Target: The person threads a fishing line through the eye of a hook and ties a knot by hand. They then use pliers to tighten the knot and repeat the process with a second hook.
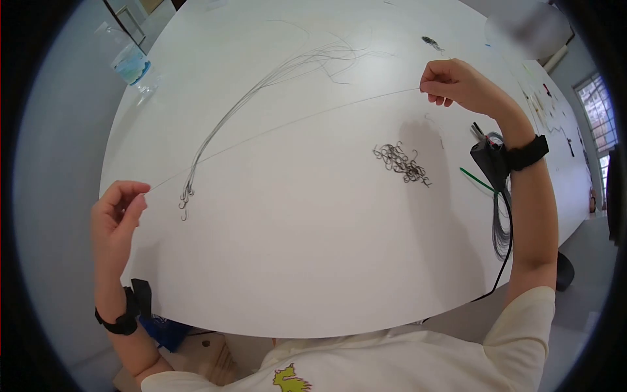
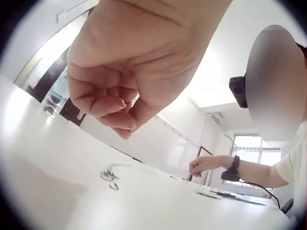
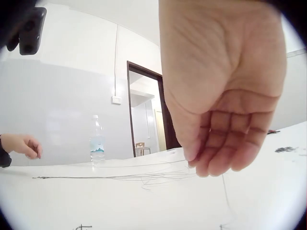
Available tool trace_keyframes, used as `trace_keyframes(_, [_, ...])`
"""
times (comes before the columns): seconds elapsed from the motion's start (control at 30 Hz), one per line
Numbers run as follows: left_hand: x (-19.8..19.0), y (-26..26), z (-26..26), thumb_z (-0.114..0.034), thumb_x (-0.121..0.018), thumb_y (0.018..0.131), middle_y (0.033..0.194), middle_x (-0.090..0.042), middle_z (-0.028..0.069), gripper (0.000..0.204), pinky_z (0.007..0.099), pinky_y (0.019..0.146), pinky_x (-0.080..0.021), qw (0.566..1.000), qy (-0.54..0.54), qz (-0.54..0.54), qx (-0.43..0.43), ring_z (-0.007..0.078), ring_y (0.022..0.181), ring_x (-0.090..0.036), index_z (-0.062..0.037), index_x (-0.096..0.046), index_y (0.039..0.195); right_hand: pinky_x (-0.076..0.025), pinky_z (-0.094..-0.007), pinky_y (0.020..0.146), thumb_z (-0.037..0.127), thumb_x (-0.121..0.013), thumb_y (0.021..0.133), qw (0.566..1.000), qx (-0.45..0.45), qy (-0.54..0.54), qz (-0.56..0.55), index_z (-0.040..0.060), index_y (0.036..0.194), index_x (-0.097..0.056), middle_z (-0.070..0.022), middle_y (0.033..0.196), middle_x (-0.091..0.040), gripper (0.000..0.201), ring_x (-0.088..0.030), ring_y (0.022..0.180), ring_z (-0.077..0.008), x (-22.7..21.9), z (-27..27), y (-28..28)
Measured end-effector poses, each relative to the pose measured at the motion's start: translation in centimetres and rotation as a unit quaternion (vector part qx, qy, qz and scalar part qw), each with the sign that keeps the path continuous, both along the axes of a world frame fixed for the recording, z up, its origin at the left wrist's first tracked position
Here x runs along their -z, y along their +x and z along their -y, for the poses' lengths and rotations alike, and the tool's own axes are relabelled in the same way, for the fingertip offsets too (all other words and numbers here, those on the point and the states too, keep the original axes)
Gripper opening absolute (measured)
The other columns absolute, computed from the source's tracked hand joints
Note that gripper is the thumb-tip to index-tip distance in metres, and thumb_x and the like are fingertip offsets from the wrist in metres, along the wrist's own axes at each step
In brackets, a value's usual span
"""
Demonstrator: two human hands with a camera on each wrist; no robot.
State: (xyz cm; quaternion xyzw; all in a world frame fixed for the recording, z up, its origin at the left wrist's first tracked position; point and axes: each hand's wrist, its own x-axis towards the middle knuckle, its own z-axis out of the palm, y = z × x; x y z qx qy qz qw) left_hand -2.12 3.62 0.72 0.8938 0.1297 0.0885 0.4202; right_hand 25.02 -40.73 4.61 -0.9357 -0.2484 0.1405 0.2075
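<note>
A thin fishing line (image 1: 326,110) stretches nearly straight across the table. My left hand (image 1: 117,212) pinches its near-left end between thumb and forefinger. At the far right, my right hand (image 1: 460,85) pinches the other end, its remaining fingers curled, as the right wrist view also shows. Under the stretched line lies a bundle of fishing lines (image 1: 228,117), with several fish hooks (image 1: 185,195) at its near end, just right of my left hand. Nearer me than my right hand sits a loose pile of dark fish hooks (image 1: 401,163).
A clear plastic bottle (image 1: 132,67) stands at the back left. Beside my right forearm lie a coil of line (image 1: 501,228), a green strip (image 1: 477,179) and a black cable (image 1: 508,261). A small dark clump (image 1: 430,42) lies beyond my right hand.
</note>
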Motion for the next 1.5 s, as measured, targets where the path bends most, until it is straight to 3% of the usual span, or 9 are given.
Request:
trace_keyframes(0.2, [-1.2,-0.8,-1.3,-0.007,-0.062,0.093,0.085,-0.061,-0.0037,0.013,0.0197,0.064,-0.039,0.998,0.027,0.01,-0.052,0.0035,0.074,-0.051,-0.0027,-0.066,0.104,-0.05,-0.0242,0.064,0.016,-0.057,0.096,0.999,0.022,0.018,-0.039,0.0024,0.087,-0.062,-0.0022,0.073,-0.065,0.017,-0.06,0.069,-0.0093,0.7,1.9,-0.5])
trace_keyframes(0.5, [1.7,0.2,3.6,-0.006,-0.065,0.09,0.075,-0.055,-0.0057,0.005,0.0187,0.061,-0.036,0.994,-0.029,-0.087,0.067,0.0022,0.069,-0.048,-0.005,-0.061,0.093,-0.051,-0.027,0.057,0.022,-0.061,0.09,0.992,0.038,-0.096,-0.067,0.004,0.089,-0.067,-0.0045,0.073,-0.068,0.019,-0.063,0.063,-0.0119,-1.6,2.6,1.1])
trace_keyframes(0.63, [2.4,1.7,3.7,-0.01,-0.065,0.092,0.079,-0.061,-0.0036,0.008,0.0196,0.061,-0.04,0.995,-0.031,-0.075,0.065,0.0032,0.069,-0.051,-0.0033,-0.064,0.095,-0.051,-0.0268,0.058,0.025,-0.057,0.097,0.994,0.027,0.085,0.062,0.005,0.097,-0.067,-0.0038,0.079,-0.069,0.023,-0.065,0.073,-0.0108,-1.3,1.3,6.9])
trace_keyframes(0.7, [2.9,2.0,3.5,-0.012,-0.065,0.092,0.08,-0.064,-0.0022,0.01,0.0208,0.061,-0.04,0.997,-0.038,-0.049,0.042,0.0042,0.07,-0.053,-0.002,-0.066,0.096,-0.055,-0.0281,0.067,0.026,-0.054,0.1,0.964,0.035,0.231,0.124,0.0039,0.122,-0.062,-0.0097,0.106,-0.069,0.032,-0.067,0.085,-0.0146,-0.4,-0.6,8.9])
trace_keyframes(0.77, [2.5,2.0,4.5,-0.015,-0.061,0.095,0.078,-0.066,-0.0005,0.016,0.0215,0.061,-0.043,0.993,-0.093,-0.068,0.025,0.0056,0.068,-0.054,-0.0014,-0.067,0.102,-0.056,-0.0285,0.071,0.025,-0.053,0.101,0.976,0.049,0.181,0.11,0.0042,0.132,-0.055,-0.0118,0.118,-0.065,0.038,-0.067,0.089,-0.0165,0.6,-1.9,9.1])
trace_keyframes(0.9, [0.1,1.1,4.6,-0.015,-0.06,0.097,0.078,-0.066,-0.0005,0.018,0.0197,0.06,-0.042,0.992,-0.076,-0.103,0.01,0.0047,0.066,-0.054,-0.0031,-0.066,0.11,-0.056,-0.0291,0.073,0.021,-0.05,0.102,0.982,0.045,0.055,0.174,0.0045,0.147,-0.04,-0.0134,0.136,-0.055,0.049,-0.067,0.091,-0.0185,1.7,-3.1,4.2])
trace_keyframes(1.1, [0.4,1.4,2.8,-0.014,-0.062,0.094,0.074,-0.065,-0.0008,0.021,0.0219,0.06,-0.042,0.992,0.013,-0.125,0.03,0.0048,0.064,-0.054,-0.0032,-0.066,0.111,-0.054,-0.0338,0.078,0.013,-0.061,0.096,0.991,-0.018,-0.015,0.129,-0.0017,0.123,-0.064,-0.0143,0.113,-0.068,0.031,-0.069,0.087,-0.0243,-0.3,-1.2,-3.0])
trace_keyframes(1.4, [0.7,1.9,3.0,-0.015,-0.063,0.091,0.081,-0.066,0.005,0.024,0.027,0.069,-0.047,0.99,0.117,-0.05,0.057,0.0136,0.073,-0.06,-0.0012,-0.066,0.111,-0.056,-0.0316,0.076,0.011,-0.063,0.095,0.992,-0.01,-0.026,0.122,-0.0017,0.111,-0.07,-0.0166,0.103,-0.072,0.023,-0.07,0.086,-0.0241,-2.7,3.3,-12.5])
trace_keyframes(1.5, [1.9,0.9,3.7,-0.013,-0.061,0.092,0.114,-0.066,0.0104,0.03,0.0304,0.082,-0.051,0.961,0.204,0.049,0.179,0.02,0.097,-0.063,-0.0013,-0.064,0.119,-0.055,-0.0335,0.077,0.013,-0.063,0.093,0.996,-0.04,-0.04,0.071,-0.0012,0.11,-0.07,-0.0166,0.098,-0.072,0.023,-0.07,0.085,-0.0261,-2.5,4.4,-15.2])
